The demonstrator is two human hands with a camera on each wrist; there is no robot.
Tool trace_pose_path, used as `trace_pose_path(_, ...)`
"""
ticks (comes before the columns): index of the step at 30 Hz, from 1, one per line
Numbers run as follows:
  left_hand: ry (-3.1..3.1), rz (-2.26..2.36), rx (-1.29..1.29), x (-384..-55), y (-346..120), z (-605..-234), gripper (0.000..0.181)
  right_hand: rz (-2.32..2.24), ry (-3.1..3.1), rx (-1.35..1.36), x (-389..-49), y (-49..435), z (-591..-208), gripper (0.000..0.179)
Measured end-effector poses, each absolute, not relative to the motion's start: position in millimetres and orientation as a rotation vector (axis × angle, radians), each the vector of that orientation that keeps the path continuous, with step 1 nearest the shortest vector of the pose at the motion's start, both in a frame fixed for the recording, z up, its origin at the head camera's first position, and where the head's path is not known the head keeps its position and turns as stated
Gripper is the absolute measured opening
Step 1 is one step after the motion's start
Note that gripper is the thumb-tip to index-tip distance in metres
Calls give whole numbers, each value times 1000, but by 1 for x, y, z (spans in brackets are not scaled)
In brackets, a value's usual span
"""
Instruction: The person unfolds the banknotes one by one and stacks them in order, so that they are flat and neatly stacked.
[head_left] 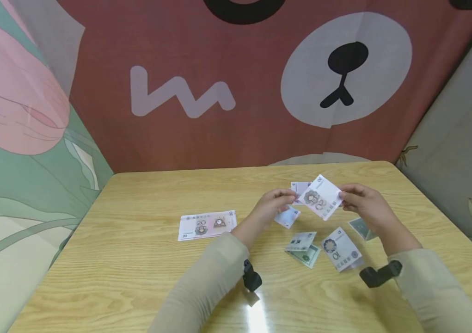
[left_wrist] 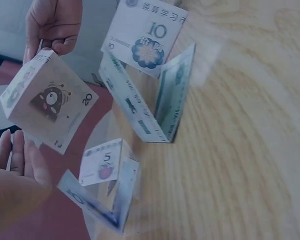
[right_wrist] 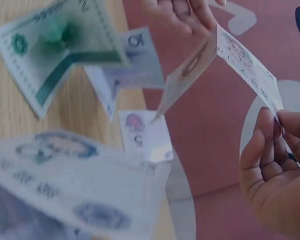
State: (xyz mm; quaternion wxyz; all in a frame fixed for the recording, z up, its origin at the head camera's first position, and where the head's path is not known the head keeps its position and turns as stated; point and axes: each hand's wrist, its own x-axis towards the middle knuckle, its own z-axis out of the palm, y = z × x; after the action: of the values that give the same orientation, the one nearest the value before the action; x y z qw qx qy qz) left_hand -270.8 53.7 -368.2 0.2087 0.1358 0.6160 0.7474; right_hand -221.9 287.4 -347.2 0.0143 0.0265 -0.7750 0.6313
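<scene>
I record wood-grain surface [head_left: 115, 259], printed reddish backdrop [head_left: 186, 143] behind, right hand [head_left: 366, 208] pinching folded banknote [head_left: 325, 199], left hand [head_left: 266, 209] loosely extended.

A fabric-lined indoor nook, home or studio unclear, shown by a pale wood-grain table [head_left: 107, 259] before a red-brown printed cloth backdrop [head_left: 177, 143], between a green pink-tulip hanging [head_left: 15, 101] and a grey-beige drape [head_left: 460, 138]

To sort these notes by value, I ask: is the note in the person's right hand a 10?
No, in the left wrist view the note in the right hand shows 20.
</scene>
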Motion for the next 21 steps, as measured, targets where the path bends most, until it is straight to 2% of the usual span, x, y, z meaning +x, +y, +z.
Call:
trace_pose_path(8,1795,2006,347,-268,51,-364,23,2097,-2377,131,-212,265,-333,9)
trace_pose_path(21,1814,1929,409,-257,35,-359,21,2240,-2319,240,-205,239,-335,7)
